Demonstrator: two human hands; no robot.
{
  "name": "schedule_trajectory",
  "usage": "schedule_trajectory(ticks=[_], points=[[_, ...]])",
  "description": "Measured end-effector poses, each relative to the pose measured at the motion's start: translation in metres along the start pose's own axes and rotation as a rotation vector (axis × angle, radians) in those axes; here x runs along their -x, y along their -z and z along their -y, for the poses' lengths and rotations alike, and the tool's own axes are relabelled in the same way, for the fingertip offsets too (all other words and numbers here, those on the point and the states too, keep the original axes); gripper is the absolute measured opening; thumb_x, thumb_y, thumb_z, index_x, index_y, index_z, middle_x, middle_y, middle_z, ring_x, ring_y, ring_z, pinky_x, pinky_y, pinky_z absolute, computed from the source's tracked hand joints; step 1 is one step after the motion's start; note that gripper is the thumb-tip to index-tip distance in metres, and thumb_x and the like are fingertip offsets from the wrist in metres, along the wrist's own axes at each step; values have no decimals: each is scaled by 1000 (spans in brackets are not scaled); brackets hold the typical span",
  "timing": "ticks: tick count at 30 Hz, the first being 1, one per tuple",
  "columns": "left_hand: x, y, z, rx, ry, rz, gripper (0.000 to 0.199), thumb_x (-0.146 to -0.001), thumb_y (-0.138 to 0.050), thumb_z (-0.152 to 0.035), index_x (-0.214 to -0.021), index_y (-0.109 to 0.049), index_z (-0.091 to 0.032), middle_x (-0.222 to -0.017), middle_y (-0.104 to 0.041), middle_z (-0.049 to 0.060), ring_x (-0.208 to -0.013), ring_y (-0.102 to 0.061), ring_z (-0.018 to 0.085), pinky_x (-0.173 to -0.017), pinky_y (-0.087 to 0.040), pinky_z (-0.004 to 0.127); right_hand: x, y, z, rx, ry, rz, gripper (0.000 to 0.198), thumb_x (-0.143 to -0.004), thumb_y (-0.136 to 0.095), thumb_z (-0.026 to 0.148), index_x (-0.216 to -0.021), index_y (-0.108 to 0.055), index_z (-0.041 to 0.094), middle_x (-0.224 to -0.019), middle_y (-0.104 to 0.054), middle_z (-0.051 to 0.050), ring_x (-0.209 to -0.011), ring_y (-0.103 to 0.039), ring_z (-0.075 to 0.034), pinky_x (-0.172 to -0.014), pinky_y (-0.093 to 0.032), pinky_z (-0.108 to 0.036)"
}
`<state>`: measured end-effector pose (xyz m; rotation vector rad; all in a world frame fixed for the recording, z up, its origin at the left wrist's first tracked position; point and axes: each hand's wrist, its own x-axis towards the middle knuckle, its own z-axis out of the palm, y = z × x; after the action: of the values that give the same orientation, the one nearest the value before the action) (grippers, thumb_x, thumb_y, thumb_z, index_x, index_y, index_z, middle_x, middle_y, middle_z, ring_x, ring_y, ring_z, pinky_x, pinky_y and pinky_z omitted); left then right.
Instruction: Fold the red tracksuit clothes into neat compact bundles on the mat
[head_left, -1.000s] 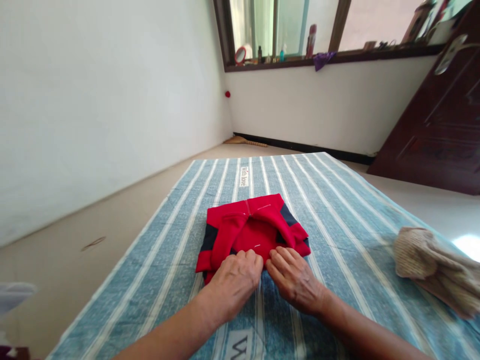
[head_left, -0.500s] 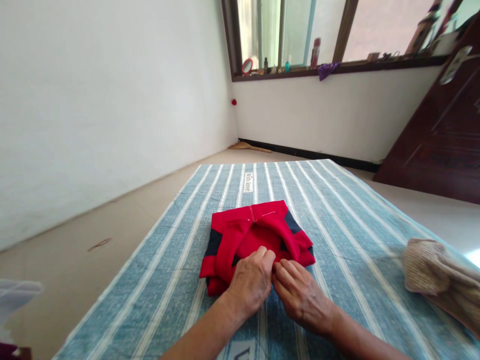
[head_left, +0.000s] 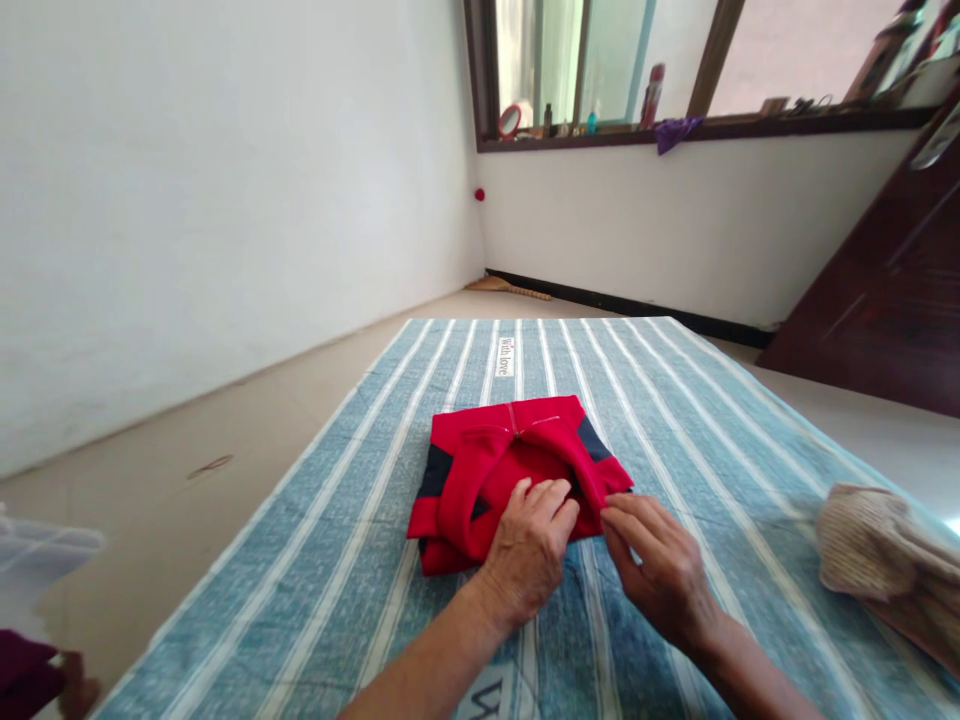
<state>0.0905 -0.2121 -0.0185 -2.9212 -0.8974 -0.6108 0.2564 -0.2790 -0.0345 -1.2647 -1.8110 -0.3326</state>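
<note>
A folded red and navy top [head_left: 487, 450] lies on a blue, white-striped cloth-covered surface [head_left: 360, 480], its wide collar [head_left: 574, 450] facing up. My left hand [head_left: 531, 545] rests on its near middle, fingers stretched over the red fabric and slightly apart. At the top's right edge, my right hand [head_left: 656, 560] pinches the lower right end of the collar between thumb and fingers. The cloth under my left palm is hidden.
A beige knitted item [head_left: 862, 540] lies at the right edge of the surface. Left of it on the floor are a translucent white object [head_left: 45, 550] and part of a person's hand [head_left: 79, 688]. A dark red door [head_left: 870, 290] stands at right.
My hands, together at the near edge of the top before, are now apart. The right hand has moved right to the collar's end; the left has spread its fingers on the fabric.
</note>
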Motion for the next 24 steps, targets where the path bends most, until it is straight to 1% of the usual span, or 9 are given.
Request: schedule_trajectory(ticks=[4, 9, 14, 19, 24], points=[[12, -11, 0, 4, -18, -20, 33, -90, -39, -13, -115, -60, -18, -128, -58, 10, -121, -49, 22, -105, -36, 45, 9, -11, -17, 78, -36, -9, 18, -88, -49, 11, -95, -64, 19, -97, -67, -9, -93, -62, -20, -82, -53, -37], [19, -10, 3, -6, -69, 15, 36, -91, -41, -18, -123, -56, -20, -137, -52, 9, -128, -43, 23, -108, -32, 46, 13, -21, -22, 78, -5, -10, 21, -88, -50, 12, -99, -66, 19, -105, -66, -10, -102, -61, -22, -87, -52, -41], [20, -7, 5, -21, -98, 64, 40, -90, -44, -20, -129, -51, -19, -141, -47, 11, -131, -40, 23, -109, -30, 45, 6, -23, -23, 94, 15, 2, 20, -88, -50, 14, -97, -67, 19, -103, -68, -9, -101, -62, -22, -85, -52, -41], [21, -2, 0, -51, -115, 93, 37, -93, -39, -22, -127, -51, -17, -139, -49, 11, -130, -40, 23, -109, -30, 45, 9, -28, -24, 112, 54, 54, 19, -89, -50, 15, -97, -66, 18, -103, -67, -9, -102, -61, -23, -87, -50, -42], [24, 0, -6, -91, -120, 90, 36, -92, -40, -24, -127, -51, -20, -138, -49, 12, -130, -41, 26, -106, -32, 50, 8, -25, -27, 113, 95, 114, 17, -91, -49, 20, -92, -66, 17, -100, -67, -9, -97, -61, -23, -84, -49, -40]])
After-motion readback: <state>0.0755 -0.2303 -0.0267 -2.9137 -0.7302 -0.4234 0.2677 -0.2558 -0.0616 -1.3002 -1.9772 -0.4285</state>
